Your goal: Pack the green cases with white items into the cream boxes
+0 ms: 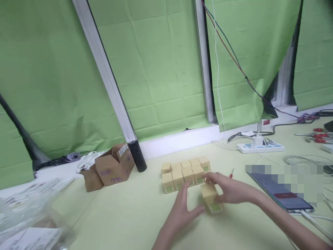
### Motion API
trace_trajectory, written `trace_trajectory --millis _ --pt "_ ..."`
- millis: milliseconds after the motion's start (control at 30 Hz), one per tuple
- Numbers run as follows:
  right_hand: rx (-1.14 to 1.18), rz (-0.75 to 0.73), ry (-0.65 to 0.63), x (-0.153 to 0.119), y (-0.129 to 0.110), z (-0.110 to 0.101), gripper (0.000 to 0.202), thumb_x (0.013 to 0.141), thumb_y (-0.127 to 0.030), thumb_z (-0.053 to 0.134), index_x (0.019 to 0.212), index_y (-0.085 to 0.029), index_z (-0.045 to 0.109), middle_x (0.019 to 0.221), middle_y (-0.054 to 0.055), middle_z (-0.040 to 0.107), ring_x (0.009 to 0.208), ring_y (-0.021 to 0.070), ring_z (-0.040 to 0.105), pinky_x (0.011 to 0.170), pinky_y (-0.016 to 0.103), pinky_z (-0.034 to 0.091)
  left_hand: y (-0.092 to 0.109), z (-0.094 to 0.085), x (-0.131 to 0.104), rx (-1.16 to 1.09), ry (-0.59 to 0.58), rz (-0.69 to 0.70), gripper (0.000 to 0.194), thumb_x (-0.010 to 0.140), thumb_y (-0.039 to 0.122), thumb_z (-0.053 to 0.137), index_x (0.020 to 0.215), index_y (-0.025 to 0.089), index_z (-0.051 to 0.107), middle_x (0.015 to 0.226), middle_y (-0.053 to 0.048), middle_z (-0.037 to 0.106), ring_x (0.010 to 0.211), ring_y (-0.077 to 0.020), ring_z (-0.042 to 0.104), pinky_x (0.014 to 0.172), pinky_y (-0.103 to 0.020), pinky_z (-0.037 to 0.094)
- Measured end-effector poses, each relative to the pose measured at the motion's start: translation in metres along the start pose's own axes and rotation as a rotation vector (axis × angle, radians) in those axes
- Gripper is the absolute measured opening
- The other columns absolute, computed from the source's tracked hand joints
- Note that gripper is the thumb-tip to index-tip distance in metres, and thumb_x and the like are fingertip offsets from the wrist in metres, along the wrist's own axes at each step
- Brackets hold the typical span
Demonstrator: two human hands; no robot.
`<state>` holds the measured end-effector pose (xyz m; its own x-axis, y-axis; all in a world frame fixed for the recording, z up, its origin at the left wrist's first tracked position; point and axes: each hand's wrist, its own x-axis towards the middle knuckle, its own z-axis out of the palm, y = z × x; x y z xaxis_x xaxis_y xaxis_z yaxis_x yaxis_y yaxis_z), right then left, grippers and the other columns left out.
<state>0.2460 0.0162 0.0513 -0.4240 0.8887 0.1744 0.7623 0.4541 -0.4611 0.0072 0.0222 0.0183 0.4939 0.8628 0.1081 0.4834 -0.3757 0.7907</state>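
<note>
My right hand (226,189) grips a small yellowish box (208,192) with a green label on its front. The box is slightly blurred, in front of the right end of a grouped set of similar boxes (177,175). These stand side by side in two rows, several showing green-edged labels at the front; one at the back left (166,168) looks lower or set apart. To the left of the held box, my left hand (181,211) has its thumb and fingers spread, with nothing between them. Whether its thumb touches the held box I cannot tell.
An open cardboard box (114,170) and a black cylinder (137,156) stand at the back left. Plastic bags and papers (31,222) lie at far left. Rightward are a phone (275,189) on a cable, a power strip (260,147), a small red screwdriver (231,174) and red-handled tools (322,137).
</note>
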Motion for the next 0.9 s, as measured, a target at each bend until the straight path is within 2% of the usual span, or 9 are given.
trace_trajectory --millis 67,133,233,400,500,600,667,767,900 --pt "0.22 -0.14 -0.053 -0.001 -0.018 0.002 0.069 0.07 -0.021 0.064 0.132 -0.027 0.034 0.125 0.006 0.05 0.11 0.0201 0.052 0.09 0.031 0.046 0.009 0.0 -0.002 -0.104 -0.068 -0.034 0.092 0.066 0.041 0.07 0.14 0.023 0.018 0.145 -0.012 0.03 0.131 -0.0287 0.029 0.107 -0.044 0.027" --pt "0.357 -0.208 -0.02 0.001 -0.031 0.011 0.067 0.071 -0.018 0.062 0.131 -0.028 0.035 0.13 0.005 0.045 0.116 0.0212 0.046 0.096 0.034 0.041 0.015 -0.002 -0.004 -0.119 -0.037 -0.011 0.082 0.069 0.035 0.068 0.137 0.022 0.025 0.139 -0.011 0.039 0.126 -0.0263 0.038 0.103 -0.041 0.033" --pt "0.342 -0.202 0.107 0.006 -0.038 0.034 0.058 0.07 -0.008 0.058 0.123 -0.028 0.043 0.12 0.005 0.05 0.114 0.0215 0.045 0.094 0.036 0.042 0.013 -0.005 -0.007 0.055 0.098 0.046 0.055 0.071 0.024 0.061 0.123 0.022 0.045 0.124 -0.008 0.055 0.112 -0.0242 0.051 0.094 -0.037 0.042" --pt "0.178 -0.226 0.344 0.008 -0.032 0.071 0.042 0.071 -0.001 0.055 0.106 -0.023 0.048 0.104 0.006 0.055 0.098 0.0216 0.052 0.079 0.034 0.047 -0.013 0.0 -0.012 0.228 0.195 0.09 0.056 0.065 0.016 0.06 0.12 0.022 0.049 0.116 -0.008 0.061 0.105 -0.0269 0.056 0.09 -0.039 0.044" --pt "0.143 -0.212 0.373 0.004 -0.03 0.072 0.016 0.078 -0.023 0.062 0.086 -0.022 0.048 0.085 0.004 0.057 0.078 0.0201 0.054 0.066 0.033 0.047 -0.028 -0.001 -0.015 0.19 0.335 0.029 0.057 0.069 0.019 0.06 0.124 0.022 0.047 0.122 -0.01 0.058 0.111 -0.0282 0.053 0.095 -0.043 0.041" --pt "0.254 -0.141 0.274 0.002 -0.034 0.066 0.01 0.086 -0.033 0.05 0.085 -0.023 0.048 0.073 0.0 0.056 0.066 0.0158 0.053 0.059 0.029 0.046 -0.038 -0.008 -0.016 0.21 0.333 0.104 0.059 0.063 0.008 0.058 0.119 0.026 0.051 0.12 -0.008 0.059 0.112 -0.0281 0.052 0.094 -0.044 0.042" --pt "0.304 -0.086 0.281 0.001 -0.038 0.063 0.012 0.09 -0.03 0.042 0.084 -0.023 0.05 0.068 -0.001 0.053 0.062 0.0149 0.051 0.058 0.028 0.046 -0.047 -0.012 -0.015 0.286 0.289 0.182 0.065 0.06 0.005 0.056 0.12 0.029 0.05 0.121 -0.007 0.057 0.111 -0.0285 0.052 0.09 -0.044 0.045" --pt "0.341 -0.086 0.331 0.002 -0.041 0.061 0.007 0.083 -0.02 0.048 0.087 -0.023 0.054 0.076 0.001 0.054 0.071 0.0168 0.054 0.066 0.031 0.049 -0.06 -0.01 -0.014 0.469 0.275 0.329 0.065 0.062 0.003 0.055 0.119 0.032 0.051 0.129 -0.007 0.052 0.115 -0.0292 0.049 0.089 -0.045 0.047" --pt "0.417 -0.108 0.324 0.003 -0.042 0.062 0.031 0.072 -0.006 0.049 0.091 -0.026 0.062 0.099 0.005 0.052 0.094 0.0188 0.055 0.081 0.033 0.049 -0.064 -0.001 -0.013 0.569 0.33 0.503 0.052 0.072 0.003 0.051 0.113 0.035 0.056 0.134 -0.008 0.047 0.123 -0.0291 0.043 0.098 -0.051 0.04"
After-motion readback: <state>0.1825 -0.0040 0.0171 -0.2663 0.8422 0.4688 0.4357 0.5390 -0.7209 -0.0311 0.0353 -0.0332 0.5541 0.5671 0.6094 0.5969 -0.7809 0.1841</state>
